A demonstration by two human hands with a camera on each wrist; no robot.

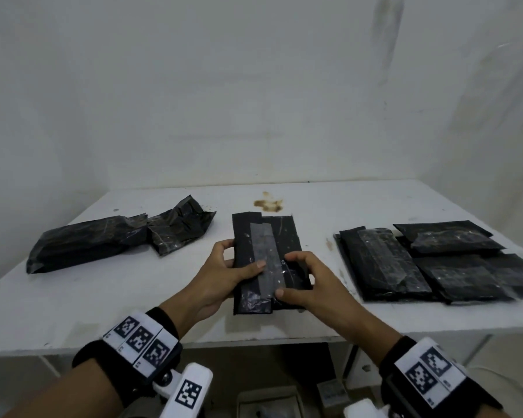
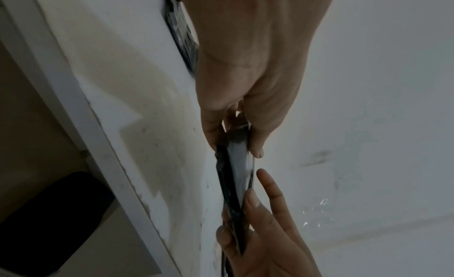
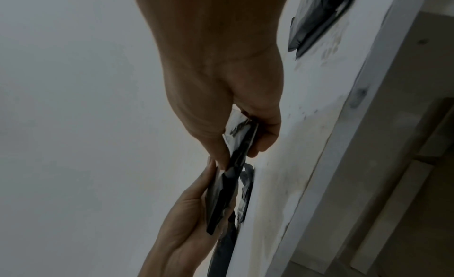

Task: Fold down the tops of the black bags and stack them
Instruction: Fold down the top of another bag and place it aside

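Together, both hands, left hand (image 1: pixel 224 267) and right hand (image 1: pixel 307 279), pinch the taped black bag (image 1: pixel 266 260).

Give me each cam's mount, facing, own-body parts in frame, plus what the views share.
Head: worn on the head, facing forward-down at the white table; both forearms, left hand, right hand.
Left wrist: looks along the left hand toward the right hand.
Right wrist: looks along the right hand toward the left hand.
Shared: the taped black bag gripped by both hands.
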